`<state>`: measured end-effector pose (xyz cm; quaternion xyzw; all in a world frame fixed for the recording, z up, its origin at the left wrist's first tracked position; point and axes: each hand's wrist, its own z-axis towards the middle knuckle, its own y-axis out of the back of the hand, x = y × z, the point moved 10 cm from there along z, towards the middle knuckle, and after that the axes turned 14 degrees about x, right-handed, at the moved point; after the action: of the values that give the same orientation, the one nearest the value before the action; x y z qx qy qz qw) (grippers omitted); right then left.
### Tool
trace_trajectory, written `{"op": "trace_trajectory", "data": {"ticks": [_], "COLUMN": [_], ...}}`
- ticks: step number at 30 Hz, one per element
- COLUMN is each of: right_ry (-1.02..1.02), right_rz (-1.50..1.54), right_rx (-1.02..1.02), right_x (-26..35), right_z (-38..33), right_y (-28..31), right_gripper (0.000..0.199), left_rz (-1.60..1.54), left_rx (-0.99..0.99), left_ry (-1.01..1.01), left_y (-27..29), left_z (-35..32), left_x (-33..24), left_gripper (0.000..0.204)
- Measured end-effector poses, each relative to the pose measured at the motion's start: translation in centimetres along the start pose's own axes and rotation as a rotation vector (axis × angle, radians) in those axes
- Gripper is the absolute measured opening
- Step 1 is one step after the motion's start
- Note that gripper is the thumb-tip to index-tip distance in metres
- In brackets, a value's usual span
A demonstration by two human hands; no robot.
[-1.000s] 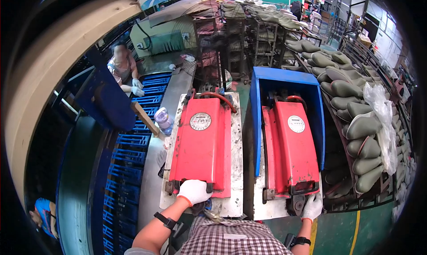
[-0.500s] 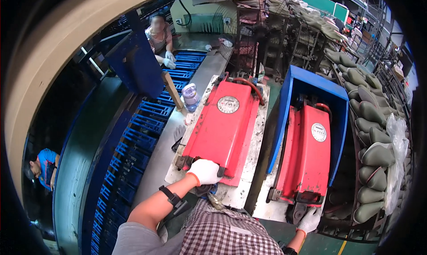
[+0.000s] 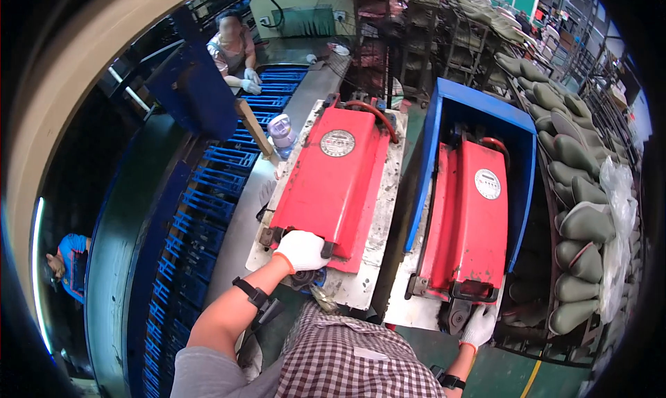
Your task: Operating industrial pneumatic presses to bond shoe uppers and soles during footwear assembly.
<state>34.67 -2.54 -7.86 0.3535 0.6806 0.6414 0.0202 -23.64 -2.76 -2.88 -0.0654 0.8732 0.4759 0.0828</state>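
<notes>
Two red hinged press lids lie side by side on a work bench. My left hand (image 3: 300, 250), in a white glove with an orange cuff, grips the black handle at the near edge of the left red lid (image 3: 333, 179). My right hand (image 3: 479, 326), also gloved, is closed on a dark part just under the handle of the right red lid (image 3: 468, 221), which sits inside a blue frame (image 3: 436, 142). Both lids lie flat and closed.
A blue roller conveyor (image 3: 208, 190) runs along the left, where another person (image 3: 234, 47) in gloves works at its far end. A clear bottle (image 3: 282, 134) stands by the left press. Racks of grey-green boots (image 3: 579, 210) fill the right side. Another person (image 3: 68, 263) stands far left.
My head has turned, shifting the view left and closer. Both hands stay at the near ends of the red lids, which remain closed.
</notes>
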Motion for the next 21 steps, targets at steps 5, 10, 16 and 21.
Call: {"op": "trace_trajectory", "data": {"ticks": [5,10,16,21], "right_ry": [0.092,0.082,0.068,0.115], "right_rz": [-0.04,0.099,0.12,0.157], "right_rx": [0.058,0.1,0.125,0.076], "right_x": [1.3,0.9,0.9,-1.1], "right_z": [1.4,2.6,2.6,3.7], "right_y": [0.1,-0.1,-0.2,-1.5], "right_gripper": [0.032,0.039,0.039,0.037], "left_rz": [0.021,0.075,0.056,0.076], "left_rx": [-0.004,-0.019,-0.001,0.008], "left_ry": [0.001,-0.013,-0.012,-0.012], "left_y": [0.0,-0.3,-0.3,0.3], "left_z": [0.1,0.4,0.5,0.2], "left_x": [-0.1,-0.1,-0.1,-0.6], "left_gripper": [0.051,0.054,0.061,0.063]}}
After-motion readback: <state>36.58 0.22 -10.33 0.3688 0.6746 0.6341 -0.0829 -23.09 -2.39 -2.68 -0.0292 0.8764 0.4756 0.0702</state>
